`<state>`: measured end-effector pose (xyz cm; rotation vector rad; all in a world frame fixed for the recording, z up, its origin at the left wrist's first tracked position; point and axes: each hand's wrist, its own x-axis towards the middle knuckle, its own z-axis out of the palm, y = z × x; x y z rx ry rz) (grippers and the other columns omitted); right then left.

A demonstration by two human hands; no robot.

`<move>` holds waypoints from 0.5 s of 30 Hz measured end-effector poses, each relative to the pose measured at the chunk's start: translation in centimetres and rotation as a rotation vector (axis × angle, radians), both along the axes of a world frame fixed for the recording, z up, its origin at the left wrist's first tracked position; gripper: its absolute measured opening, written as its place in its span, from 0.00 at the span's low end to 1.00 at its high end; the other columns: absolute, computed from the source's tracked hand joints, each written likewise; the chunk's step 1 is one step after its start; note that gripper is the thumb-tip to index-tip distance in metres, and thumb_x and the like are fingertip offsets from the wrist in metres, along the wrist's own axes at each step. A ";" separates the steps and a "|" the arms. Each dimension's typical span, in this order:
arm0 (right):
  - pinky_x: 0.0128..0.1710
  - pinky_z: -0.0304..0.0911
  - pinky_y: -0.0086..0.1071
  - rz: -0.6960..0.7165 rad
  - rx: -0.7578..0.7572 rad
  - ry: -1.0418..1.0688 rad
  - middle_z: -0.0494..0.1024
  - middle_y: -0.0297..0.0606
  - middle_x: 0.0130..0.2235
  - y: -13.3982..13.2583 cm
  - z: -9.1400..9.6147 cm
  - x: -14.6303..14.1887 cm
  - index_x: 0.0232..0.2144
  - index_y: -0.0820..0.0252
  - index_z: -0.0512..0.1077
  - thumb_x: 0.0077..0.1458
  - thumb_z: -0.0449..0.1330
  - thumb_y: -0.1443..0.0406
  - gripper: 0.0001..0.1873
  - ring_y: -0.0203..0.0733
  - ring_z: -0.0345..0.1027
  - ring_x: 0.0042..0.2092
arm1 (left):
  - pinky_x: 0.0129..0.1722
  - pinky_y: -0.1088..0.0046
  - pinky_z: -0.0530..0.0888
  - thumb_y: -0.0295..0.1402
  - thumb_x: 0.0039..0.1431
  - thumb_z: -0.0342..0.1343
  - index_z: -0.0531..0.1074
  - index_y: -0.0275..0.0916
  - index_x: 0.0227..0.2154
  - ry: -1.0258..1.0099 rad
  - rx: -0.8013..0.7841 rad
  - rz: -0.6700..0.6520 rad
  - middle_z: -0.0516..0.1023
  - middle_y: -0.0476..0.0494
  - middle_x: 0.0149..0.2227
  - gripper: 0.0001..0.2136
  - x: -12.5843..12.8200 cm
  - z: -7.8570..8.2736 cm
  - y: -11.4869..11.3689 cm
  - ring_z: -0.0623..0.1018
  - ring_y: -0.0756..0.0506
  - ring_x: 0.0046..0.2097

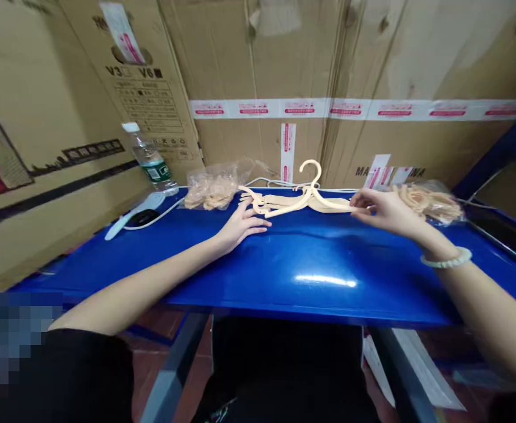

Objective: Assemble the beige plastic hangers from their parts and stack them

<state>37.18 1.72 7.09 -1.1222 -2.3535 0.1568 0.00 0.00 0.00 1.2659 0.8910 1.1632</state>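
A cream plastic clothes hanger point(287, 208) with its hook pointing up is at the back middle of the blue table, tilted over a pile of similar hangers point(280, 200). My right hand point(384, 210) pinches the end of its right arm between thumb and fingers. At the pile's left end, my left hand point(240, 226) rests with fingers stretched and apart, touching or very near the hangers. Whether its hidden fingertips press on one, I cannot tell. The hanger's left arm ends just above that hand.
Clear bags of cream parts, one on the left point(214, 187) and one on the right point(429, 200), lie on the blue table point(258, 276). A water bottle point(152, 161), a light-blue handheld object point(137, 211) and a cable stand left. Cardboard boxes point(258, 70) wall the back.
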 end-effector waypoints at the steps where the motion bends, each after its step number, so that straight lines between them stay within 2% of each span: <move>1: 0.32 0.66 0.34 0.010 -0.019 -0.011 0.78 0.39 0.32 -0.1 -0.2 -0.4 0.36 0.59 0.72 0.56 0.60 0.55 0.13 0.45 0.74 0.34 | 0.39 0.69 0.76 0.31 0.48 0.66 0.60 0.41 0.60 0.067 0.072 -0.024 0.76 0.38 0.52 0.35 0.0 -0.2 -0.1 0.81 0.47 0.37; 4: 0.33 0.66 0.35 0.050 -0.032 -0.060 0.79 0.39 0.33 -0.4 -0.7 -1.4 0.37 0.59 0.73 0.57 0.59 0.56 0.13 0.45 0.73 0.33 | 0.36 0.71 0.75 0.32 0.51 0.65 0.67 0.39 0.58 0.261 0.256 -0.078 0.77 0.39 0.50 0.30 0.1 -0.5 -0.4 0.78 0.49 0.34; 6: 0.34 0.66 0.36 0.086 -0.007 -0.107 0.80 0.40 0.34 -0.3 -0.9 -1.8 0.39 0.59 0.74 0.59 0.58 0.57 0.12 0.45 0.73 0.33 | 0.39 0.70 0.75 0.34 0.54 0.63 0.71 0.37 0.55 0.397 0.359 -0.107 0.78 0.39 0.48 0.24 0.1 -0.4 -0.7 0.78 0.47 0.38; 10: 0.40 0.66 0.39 0.128 0.168 -0.249 0.79 0.45 0.36 -0.2 -0.9 -1.6 0.38 0.61 0.77 0.61 0.56 0.61 0.12 0.50 0.73 0.40 | 0.47 0.66 0.75 0.38 0.59 0.59 0.76 0.35 0.50 0.501 0.442 -0.026 0.80 0.38 0.49 0.19 -0.1 -0.2 -0.7 0.79 0.43 0.44; 13: 0.37 0.64 0.37 -0.024 0.315 -0.395 0.79 0.46 0.38 -0.8 -0.7 -1.6 0.37 0.61 0.78 0.62 0.56 0.62 0.12 0.51 0.73 0.40 | 0.46 0.67 0.75 0.39 0.58 0.60 0.77 0.35 0.50 0.466 0.438 0.049 0.79 0.38 0.50 0.19 -0.2 -0.2 -0.4 0.79 0.44 0.43; 15: 0.30 0.59 0.35 -0.202 0.368 -0.503 0.80 0.45 0.39 -1.5 -0.5 -2.1 0.39 0.60 0.78 0.64 0.55 0.62 0.13 0.48 0.73 0.35 | 0.41 0.69 0.75 0.38 0.57 0.60 0.76 0.35 0.50 0.459 0.414 0.051 0.80 0.40 0.45 0.19 -0.2 -0.2 -0.2 0.78 0.46 0.37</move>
